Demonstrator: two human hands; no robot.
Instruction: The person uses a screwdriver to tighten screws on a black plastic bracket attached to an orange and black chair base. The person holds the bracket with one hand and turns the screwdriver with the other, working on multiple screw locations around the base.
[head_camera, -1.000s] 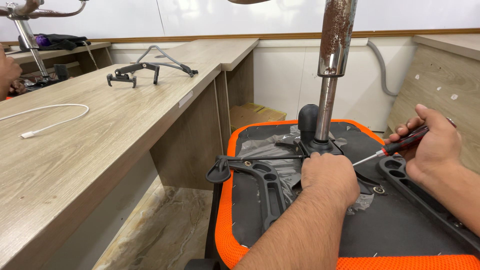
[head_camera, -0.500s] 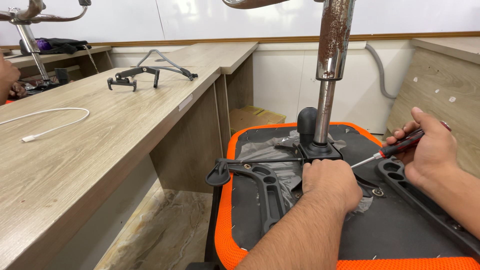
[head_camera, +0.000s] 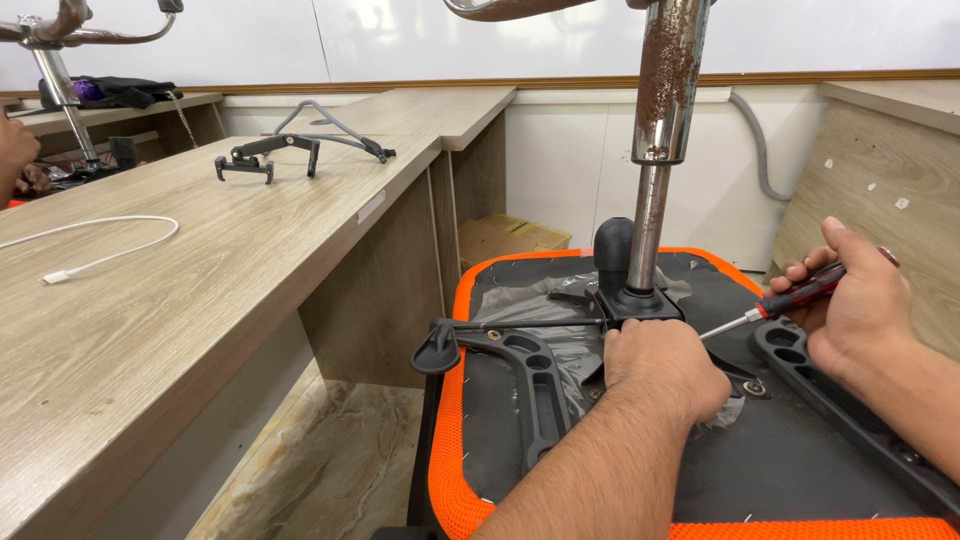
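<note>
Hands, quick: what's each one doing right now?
Left hand: palm down on the chair mechanism, holding nothing visible.
Right hand: closed on the screwdriver.

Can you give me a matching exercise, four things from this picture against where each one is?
Things:
1 screwdriver
2 white cable
3 rusty metal column
4 cardboard box

Places:
a under the desk
b standing up from the upturned chair seat
c in the right hand
d lying on the wooden desk

Pairs: 1-c, 2-d, 3-b, 4-a
</note>
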